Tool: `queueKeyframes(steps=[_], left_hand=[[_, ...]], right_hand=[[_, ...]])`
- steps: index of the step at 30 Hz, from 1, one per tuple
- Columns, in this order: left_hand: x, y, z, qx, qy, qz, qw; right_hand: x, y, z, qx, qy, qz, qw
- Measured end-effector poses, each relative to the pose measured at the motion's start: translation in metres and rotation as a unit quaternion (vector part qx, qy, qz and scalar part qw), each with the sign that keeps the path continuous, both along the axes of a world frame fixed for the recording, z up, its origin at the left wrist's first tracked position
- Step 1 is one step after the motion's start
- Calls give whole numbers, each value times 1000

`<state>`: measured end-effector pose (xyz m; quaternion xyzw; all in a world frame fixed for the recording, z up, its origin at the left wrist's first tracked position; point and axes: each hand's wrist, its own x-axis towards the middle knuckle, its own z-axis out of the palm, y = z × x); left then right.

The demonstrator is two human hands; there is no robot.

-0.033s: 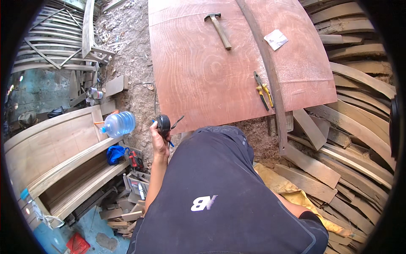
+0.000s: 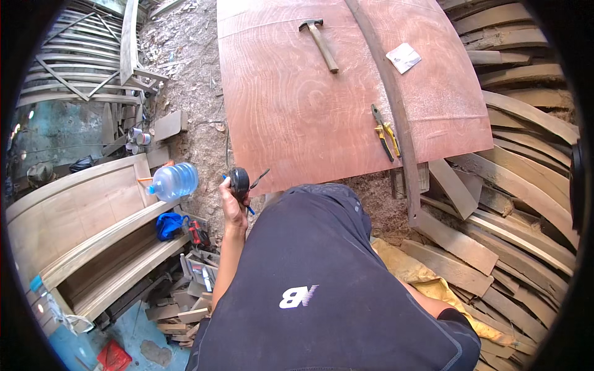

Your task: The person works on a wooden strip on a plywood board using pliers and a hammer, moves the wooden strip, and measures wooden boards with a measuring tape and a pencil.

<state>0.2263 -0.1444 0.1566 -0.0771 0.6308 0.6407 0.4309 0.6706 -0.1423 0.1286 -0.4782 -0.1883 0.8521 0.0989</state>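
My left hand (image 2: 234, 209) is closed around a black rounded case (image 2: 239, 183) that looks like a tape measure, just off the near left corner of a reddish plywood sheet (image 2: 278, 123). A slim blue stick, probably a pen (image 2: 250, 211), pokes out from the same grip. Beside the case, a short dark strip (image 2: 260, 177) reaches over the sheet's edge. My right hand is hidden; only part of that arm (image 2: 427, 298) shows beside my torso. On the plywood lie a claw hammer (image 2: 320, 46), yellow-handled pliers (image 2: 385, 133) and a small white packet (image 2: 404, 57).
A long dark wooden strip (image 2: 388, 80) crosses the sheet. Stacked boards (image 2: 520, 185) crowd the right side. To the left are a wooden bench frame (image 2: 111, 241), a large blue water bottle (image 2: 175, 181), a blue cloth (image 2: 169, 226) and wood offcuts (image 2: 179, 315).
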Motion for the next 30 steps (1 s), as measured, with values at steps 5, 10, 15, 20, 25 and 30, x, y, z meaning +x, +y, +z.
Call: queueKeyframes(steps=[5, 10, 15, 20, 25, 30], left_hand=[[2, 1, 3, -11, 3, -2, 1000], [3, -2, 3, -14, 5, -9, 1000], [5, 0, 6, -9, 16, -16, 1000], [7, -1, 5, -14, 13, -7, 1000], [8, -4, 2, -34, 24, -8, 999], [11, 21, 30, 43, 65, -215, 974]], right_hand=[[1, 1, 0, 0, -1, 6, 1000], [0, 3, 1, 1, -3, 17, 1000], [-3, 8, 7, 3, -5, 25, 1000], [-9, 25, 22, 14, -9, 69, 997], [-26, 115, 96, 73, -57, 436, 895], [-93, 217, 124, 280, -84, 263, 920]])
